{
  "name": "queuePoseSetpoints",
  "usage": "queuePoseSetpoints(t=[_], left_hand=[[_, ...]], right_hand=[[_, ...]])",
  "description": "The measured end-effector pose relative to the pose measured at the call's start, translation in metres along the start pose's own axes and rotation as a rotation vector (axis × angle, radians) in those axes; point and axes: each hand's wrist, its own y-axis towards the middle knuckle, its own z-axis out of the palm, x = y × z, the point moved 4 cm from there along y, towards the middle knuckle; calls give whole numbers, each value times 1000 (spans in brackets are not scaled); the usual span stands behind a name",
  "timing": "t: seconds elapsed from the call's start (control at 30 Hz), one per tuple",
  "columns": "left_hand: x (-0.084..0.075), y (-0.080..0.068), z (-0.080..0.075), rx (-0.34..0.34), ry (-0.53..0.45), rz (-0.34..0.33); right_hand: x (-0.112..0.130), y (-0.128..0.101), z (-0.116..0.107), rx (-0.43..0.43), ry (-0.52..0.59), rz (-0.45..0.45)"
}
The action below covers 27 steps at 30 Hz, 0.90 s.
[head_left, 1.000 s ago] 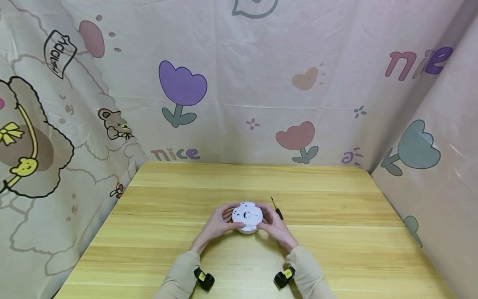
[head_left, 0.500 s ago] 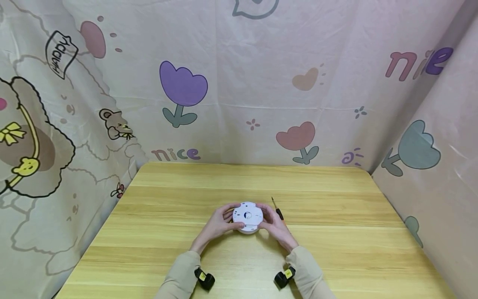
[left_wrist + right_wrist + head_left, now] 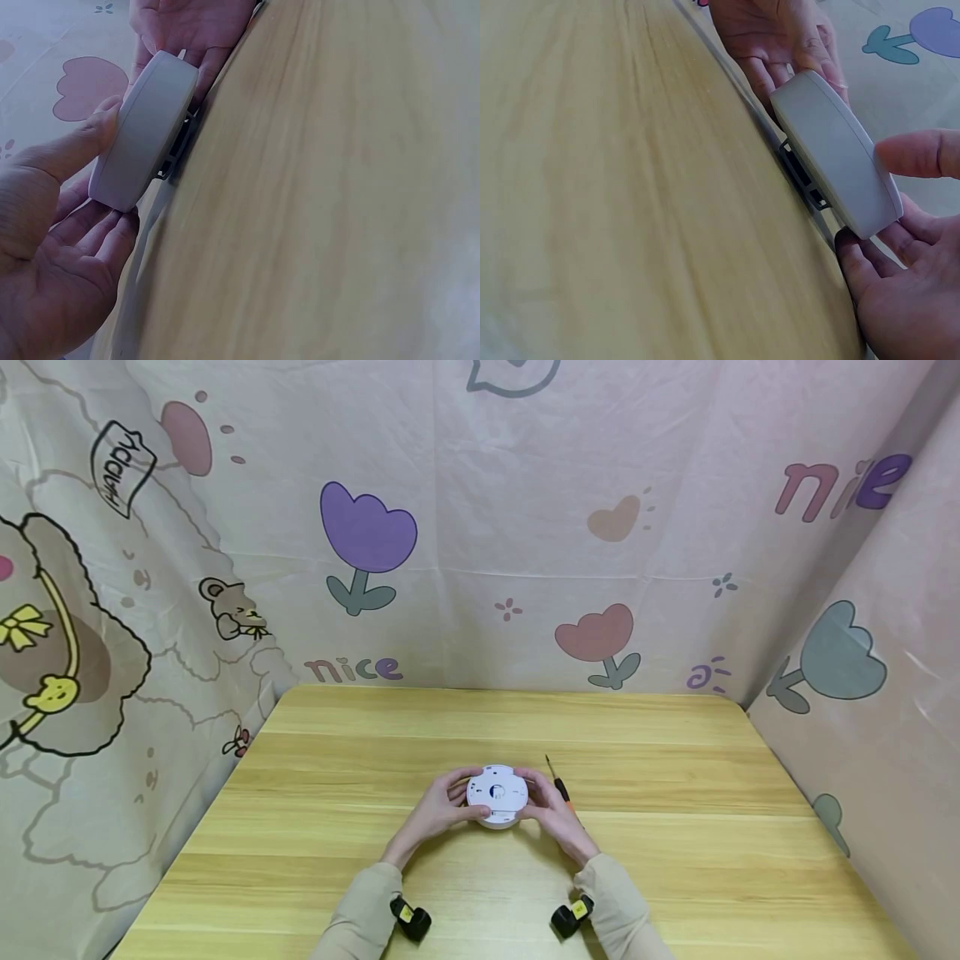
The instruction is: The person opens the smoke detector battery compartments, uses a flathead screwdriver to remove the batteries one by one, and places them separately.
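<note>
Both arms wear long beige sleeves, the left sleeve [image 3: 365,906] and the right sleeve [image 3: 617,902], of soft plain cloth that ends at the wrist in a slightly gathered cuff. Under each cuff sits a small black device with a yellow patch on it: the left wrist camera [image 3: 409,919] and the right wrist camera [image 3: 572,916]. The left hand [image 3: 437,811] and right hand [image 3: 552,814] are bare, without gloves or rings.

The head view looks down on the worktop [image 3: 675,827] from above the white disc [image 3: 497,793] — both wrist views skim low, close beside that disc [image 3: 146,127] [image 3: 836,154].
</note>
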Motion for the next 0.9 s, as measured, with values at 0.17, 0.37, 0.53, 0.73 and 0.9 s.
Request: queuePoseSetpoints(t=[0.17,0.37,0.53,0.73,0.9], left_hand=[[-1,0,0,12,-2,6],[-1,-1,0,18,3,8],[0,-1,-1,10,11,-3],[1,0,-1,-1,33,-10],[2,1,-1,-5,25,-12]], right_hand=[[0,1,-1,-8,-8,-4],[-1,-3,-2,7,12,23],[-2,-3,-2,32,18,27],[-1,-3,-3,39,9,26],[-1,-3,-3,37,-3,33]])
